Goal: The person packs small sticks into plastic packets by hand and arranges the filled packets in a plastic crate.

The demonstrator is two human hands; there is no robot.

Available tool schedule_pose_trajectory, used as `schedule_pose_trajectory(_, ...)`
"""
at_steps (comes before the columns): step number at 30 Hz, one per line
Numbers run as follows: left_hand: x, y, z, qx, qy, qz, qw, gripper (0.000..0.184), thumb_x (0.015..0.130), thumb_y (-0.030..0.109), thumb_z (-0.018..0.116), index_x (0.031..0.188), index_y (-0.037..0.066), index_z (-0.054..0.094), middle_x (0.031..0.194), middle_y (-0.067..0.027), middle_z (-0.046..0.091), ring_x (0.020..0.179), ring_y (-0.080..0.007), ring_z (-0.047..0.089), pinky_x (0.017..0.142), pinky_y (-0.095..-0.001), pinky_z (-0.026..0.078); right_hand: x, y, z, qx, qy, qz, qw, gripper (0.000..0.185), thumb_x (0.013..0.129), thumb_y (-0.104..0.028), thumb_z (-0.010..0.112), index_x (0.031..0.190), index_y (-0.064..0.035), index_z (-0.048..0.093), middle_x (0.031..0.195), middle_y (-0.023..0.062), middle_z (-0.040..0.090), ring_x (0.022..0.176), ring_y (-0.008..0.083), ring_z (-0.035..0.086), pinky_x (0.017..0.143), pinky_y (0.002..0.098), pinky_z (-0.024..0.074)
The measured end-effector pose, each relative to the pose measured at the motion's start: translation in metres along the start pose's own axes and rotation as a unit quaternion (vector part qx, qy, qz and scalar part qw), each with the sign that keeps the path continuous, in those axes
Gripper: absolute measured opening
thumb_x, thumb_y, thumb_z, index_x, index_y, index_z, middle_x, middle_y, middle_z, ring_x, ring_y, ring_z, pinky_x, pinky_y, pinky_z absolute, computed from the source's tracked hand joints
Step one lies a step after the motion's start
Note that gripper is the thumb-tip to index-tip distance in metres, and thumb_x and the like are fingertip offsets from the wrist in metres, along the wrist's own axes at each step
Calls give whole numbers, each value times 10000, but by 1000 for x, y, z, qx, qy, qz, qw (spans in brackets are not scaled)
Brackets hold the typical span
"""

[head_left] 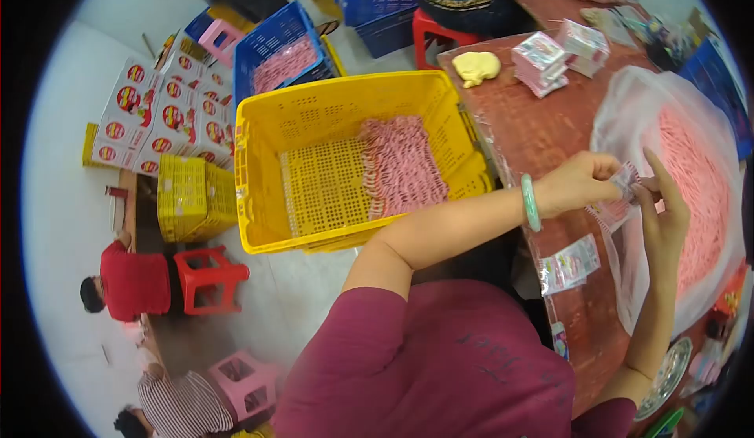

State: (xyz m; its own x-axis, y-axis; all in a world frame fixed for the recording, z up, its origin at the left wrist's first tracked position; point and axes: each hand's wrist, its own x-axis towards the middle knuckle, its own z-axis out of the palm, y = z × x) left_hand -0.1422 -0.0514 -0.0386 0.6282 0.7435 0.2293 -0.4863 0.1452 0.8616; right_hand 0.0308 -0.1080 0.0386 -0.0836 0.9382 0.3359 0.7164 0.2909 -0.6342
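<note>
My left hand (581, 183), with a pale green bangle (532, 202) at its wrist, pinches a small clear printed packet (626, 180). My right hand (664, 214) meets it there, its thumb and fingers closed at the packet's other side. Just beyond the hands, a large translucent plastic bag (628, 116) lies open around a heap of thin pink strips (695, 202). Below my left hand, several flat printed packets (569, 265) lie on the red-brown table (510, 116). Part of another packet shows under the hands.
A yellow crate (263, 116) beside the table holds a pile of pink packets (408, 167). Bundled packets (542, 61) and a yellow lump (476, 68) sit at the table's far end. Two people sit at left near red (208, 281) and pink (247, 383) stools.
</note>
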Motion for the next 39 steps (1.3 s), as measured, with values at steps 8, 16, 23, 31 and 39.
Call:
schedule_pose_trajectory(8, -70, 98, -122, 444, 30, -108, 889, 253, 757, 205, 753, 937, 40, 687, 832, -110, 705, 727, -212, 676, 657, -331, 522, 45, -56, 84, 9, -155, -157, 975, 538, 811, 99, 627, 1325, -38, 546, 996, 97, 651, 881, 182, 624, 832, 296, 486)
schedule_pose_trajectory(16, -259, 16, -352, 671, 71, -520, 524, 245, 876, 212, 641, 978, -10, 621, 896, -172, 698, 816, -293, 683, 709, -396, 545, 54, 37, 36, -64, -126, 9, 990, 385, 919, 47, 548, 1302, 15, 554, 1054, 113, 650, 955, 162, 615, 875, 284, 466)
schedule_pose_trajectory(23, -358, -101, -363, 572, 23, -594, 564, 265, 845, 153, 627, 1046, -19, 610, 915, -171, 690, 835, -301, 671, 695, -379, 534, 43, 59, 3, -106, -86, 53, 989, 349, 960, 10, 516, 1307, 37, 539, 1158, 136, 639, 1050, 176, 601, 922, 284, 445)
schedule_pose_trajectory(31, -358, -77, -357, -66, 378, -635, 671, 278, 826, 278, 637, 1018, 78, 626, 1014, -104, 650, 919, -229, 600, 792, -379, 488, 21, 83, -29, -85, -74, 94, 989, 326, 976, 14, 472, 1292, 74, 522, 1302, 152, 574, 1102, 204, 585, 956, 304, 457)
schedule_pose_trajectory(39, -248, -26, -333, 654, -142, -576, 470, 392, 855, 348, 576, 1039, 12, 660, 1062, -224, 653, 1016, -359, 607, 884, -450, 458, 9, 54, -23, -141, 18, 69, 987, 350, 863, 12, 631, 1208, -44, 635, 1111, 88, 670, 949, 132, 623, 816, 270, 494)
